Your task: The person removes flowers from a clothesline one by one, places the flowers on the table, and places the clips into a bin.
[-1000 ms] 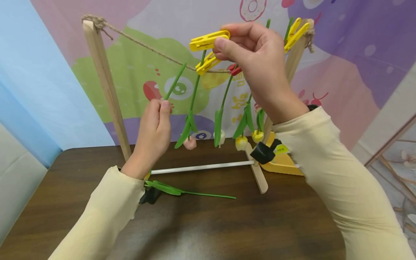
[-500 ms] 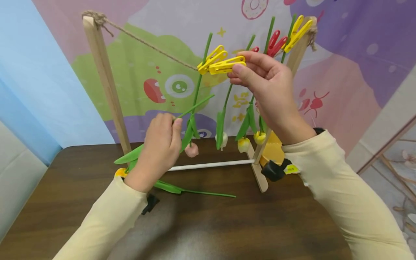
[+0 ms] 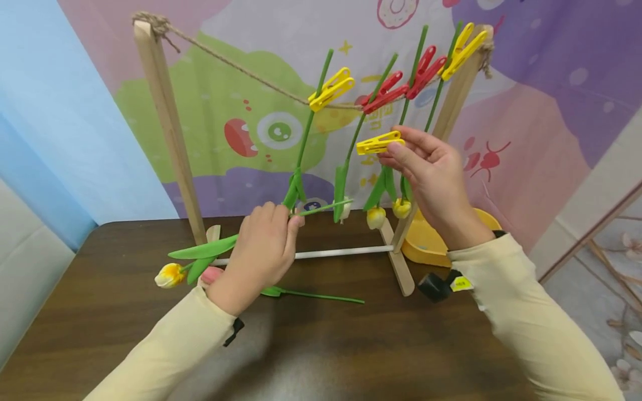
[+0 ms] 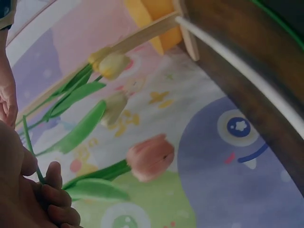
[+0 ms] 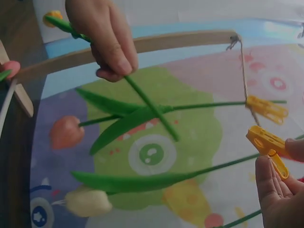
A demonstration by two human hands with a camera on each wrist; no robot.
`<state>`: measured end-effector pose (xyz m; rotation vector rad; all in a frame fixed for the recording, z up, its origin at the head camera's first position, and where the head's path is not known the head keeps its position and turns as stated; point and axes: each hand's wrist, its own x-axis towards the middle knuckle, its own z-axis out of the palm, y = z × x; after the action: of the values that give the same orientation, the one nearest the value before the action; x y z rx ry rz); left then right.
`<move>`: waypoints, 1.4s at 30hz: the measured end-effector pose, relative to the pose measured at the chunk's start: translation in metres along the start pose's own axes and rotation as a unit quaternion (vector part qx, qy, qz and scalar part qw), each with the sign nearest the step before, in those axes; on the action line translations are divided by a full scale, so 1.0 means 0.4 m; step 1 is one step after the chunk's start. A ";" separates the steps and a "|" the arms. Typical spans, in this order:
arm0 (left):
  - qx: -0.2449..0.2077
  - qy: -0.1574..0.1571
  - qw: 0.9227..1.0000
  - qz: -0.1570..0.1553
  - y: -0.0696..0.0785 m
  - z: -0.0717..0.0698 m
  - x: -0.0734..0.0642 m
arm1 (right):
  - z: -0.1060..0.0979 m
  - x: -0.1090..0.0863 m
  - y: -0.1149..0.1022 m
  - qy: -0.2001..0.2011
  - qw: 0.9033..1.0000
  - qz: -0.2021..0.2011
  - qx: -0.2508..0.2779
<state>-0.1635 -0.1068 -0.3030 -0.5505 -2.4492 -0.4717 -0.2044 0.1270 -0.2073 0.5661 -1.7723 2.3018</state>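
Observation:
My left hand [image 3: 264, 250] grips the green stem of an artificial tulip [image 3: 170, 275] with a yellow-and-white bloom, held sideways above the table. The bloom points left, and the bare stem end sticks out to the right past my thumb. Between thumb and fingers, my right hand [image 3: 431, 178] pinches a yellow clothespin [image 5: 266, 142] in front of the hanging flowers. Several tulips hang bloom-down from a twine line [image 3: 241, 69], held by yellow and red clothespins. The leftmost, a pink tulip [image 4: 151, 157], hangs from a yellow clothespin [image 3: 331, 90]; its bloom is mostly behind my left hand in the head view.
A wooden frame with a left post [image 3: 168, 128] and a white crossbar [image 3: 346, 252] carries the twine. Under my left forearm lies another tulip, its stem [image 3: 321, 296] on the brown table [image 3: 311, 351]. A yellow container [image 3: 426, 245] stands behind the right post.
My left hand has moved down and right, turning the tulip from upright to nearly level. My right hand has lowered the yellow clothespin away from the twine, down and to the right.

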 end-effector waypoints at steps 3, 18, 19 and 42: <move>0.026 -0.005 1.000 0.009 0.002 0.016 -0.013 | -0.014 -0.007 0.010 0.004 1.000 0.008 -0.004; 0.103 -0.015 0.993 0.053 0.004 0.094 -0.085 | -0.105 -0.044 0.051 0.006 0.994 0.087 0.059; 0.104 -0.018 0.993 0.054 0.005 0.096 -0.088 | -0.111 -0.047 0.055 0.005 0.994 0.092 0.063; 0.089 -0.043 0.994 0.054 0.029 0.144 -0.130 | -0.313 -0.092 0.122 0.065 0.968 0.136 0.201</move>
<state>-0.1456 -0.0858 -0.3762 -0.6350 -2.4950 -0.1859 -0.2120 0.2370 -0.2925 0.2266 -1.4024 2.8392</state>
